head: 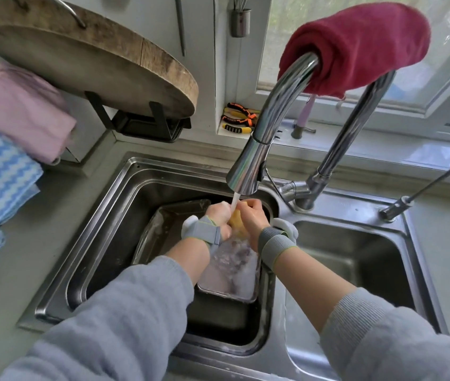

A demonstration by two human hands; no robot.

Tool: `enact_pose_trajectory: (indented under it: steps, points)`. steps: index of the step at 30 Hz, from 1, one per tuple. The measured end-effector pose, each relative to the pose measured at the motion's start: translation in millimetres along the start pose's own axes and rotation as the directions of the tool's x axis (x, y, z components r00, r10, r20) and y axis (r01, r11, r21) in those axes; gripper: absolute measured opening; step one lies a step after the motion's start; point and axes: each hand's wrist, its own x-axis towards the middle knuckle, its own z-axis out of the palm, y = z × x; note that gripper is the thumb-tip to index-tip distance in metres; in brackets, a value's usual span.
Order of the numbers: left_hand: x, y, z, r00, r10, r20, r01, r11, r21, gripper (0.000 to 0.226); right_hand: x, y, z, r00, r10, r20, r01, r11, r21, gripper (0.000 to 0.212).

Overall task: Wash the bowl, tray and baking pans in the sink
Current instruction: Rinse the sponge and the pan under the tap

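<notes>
Under a running stream from the chrome faucet [248, 166], a person's left hand [219, 217] and right hand [251, 215] close together around a yellow sponge [235, 221], the fingers of both curled onto it, above the left basin of a steel double sink [86, 243]. Directly below the wrists sits a rectangular baking pan [229, 273], brimming with cloudy, soapy water; a second, darker pan [163, 229] leans beside it, against the basin's back left. No bowl or tray can be made out. Wet, soapy metal is likely to be slick, and the filled pan heavy until tipped out; its rolled rim at the short ends looks the surest place to take hold. The pans appear stiff and unlikely to break. The spout hangs low over the basin and could obstruct lifting a pan upright. A dark red cloth [361, 45] is draped over the faucet's arch, a round wooden chopping board [86, 56] hangs at left, folded towels [12, 127] lie on the table, and pliers [239, 118] rest on the windowsill.
</notes>
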Motion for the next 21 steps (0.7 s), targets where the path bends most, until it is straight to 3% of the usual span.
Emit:
enact_pose_trajectory:
  steps: [4,7,12,17,21]
  points:
    - [5,12,0,0.997,0.072,0.002,-0.072,0.994,0.086,0.045,-3,-9,15,0.999,-0.037,-0.013,0.038,0.999,0.033,0.033]
    - [38,9,-9,1.0,0.016,-0.013,-0.015,0.999,0.048,0.05,-4,-15,27,0.999,-0.035,0.029,0.032,0.996,0.083,0.05]
    - [0,2,-28,0.992,0.106,0.067,-0.104,0.994,-0.042,0.032,-10,-10,22,0.986,-0.057,0.157,0.036,0.991,0.129,0.057]
    - [-13,-9,-48,0.95,0.128,0.283,-0.098,0.988,-0.117,0.03,-17,3,7,0.938,-0.153,0.312,0.123,0.986,0.113,0.071]
    - [-20,-4,-55,0.958,0.156,0.242,-0.153,0.988,-0.031,0.023,-20,3,9,0.954,-0.114,0.278,0.077,0.987,0.142,0.076]
